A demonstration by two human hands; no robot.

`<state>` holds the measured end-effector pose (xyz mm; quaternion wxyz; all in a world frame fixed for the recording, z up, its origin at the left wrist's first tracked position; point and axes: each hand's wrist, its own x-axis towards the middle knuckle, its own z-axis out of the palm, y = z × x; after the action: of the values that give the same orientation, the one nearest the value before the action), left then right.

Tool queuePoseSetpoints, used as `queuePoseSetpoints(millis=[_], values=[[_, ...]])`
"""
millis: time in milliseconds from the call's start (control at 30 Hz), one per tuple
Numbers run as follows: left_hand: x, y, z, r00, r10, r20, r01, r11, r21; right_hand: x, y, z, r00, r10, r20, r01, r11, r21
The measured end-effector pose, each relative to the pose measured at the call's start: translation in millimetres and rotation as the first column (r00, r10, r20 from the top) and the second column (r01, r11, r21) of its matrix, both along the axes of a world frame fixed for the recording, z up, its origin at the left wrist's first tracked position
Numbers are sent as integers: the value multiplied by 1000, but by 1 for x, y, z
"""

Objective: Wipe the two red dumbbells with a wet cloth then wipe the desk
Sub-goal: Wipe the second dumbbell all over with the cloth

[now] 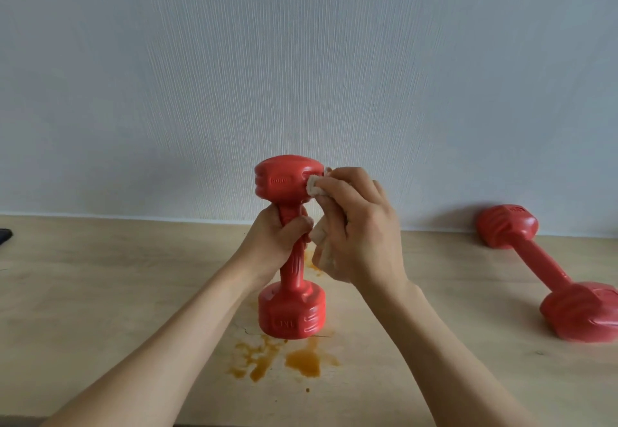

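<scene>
From the head view I see my left hand (277, 239) wrapped around the handle of the upright dumbbell (290, 249), fingers curled tight just under its top head. The lower head of this red weight stands on the bench (100, 292), directly below both hands. My right hand (357, 226) sits just beside the left one, on its right, and clutches a white cloth (316, 185); one bunched end of the cloth presses against the right side of the top head, while the rest hangs down under my palm, close to the handle. The two hands are near each other, almost touching at the thumbs, each clamped on its own thing.

Below my wrists, in front of the standing weight's base, orange-brown spill marks (301, 359) spread over the pale wooden surface, with smaller splashes to the left of the main puddle and a faint stain behind the handle under my right hand.

Well off to the right of my right hand, the second dumbbell (541, 269) lies on its side on the bench, its far head against the wall (301, 58) and its near head towards me. Far to the left of my left hand, a dark object (5, 236) pokes in at the frame edge; I cannot tell what it is.
</scene>
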<state>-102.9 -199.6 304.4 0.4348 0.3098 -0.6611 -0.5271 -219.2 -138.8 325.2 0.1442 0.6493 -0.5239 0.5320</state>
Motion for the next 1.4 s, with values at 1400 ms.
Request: queuePoseSetpoints(millis=[1400], values=[[18,-1,10,975,200,95,-198,980,-26,-14,-1,-1,867,244,435,-329,935,133]])
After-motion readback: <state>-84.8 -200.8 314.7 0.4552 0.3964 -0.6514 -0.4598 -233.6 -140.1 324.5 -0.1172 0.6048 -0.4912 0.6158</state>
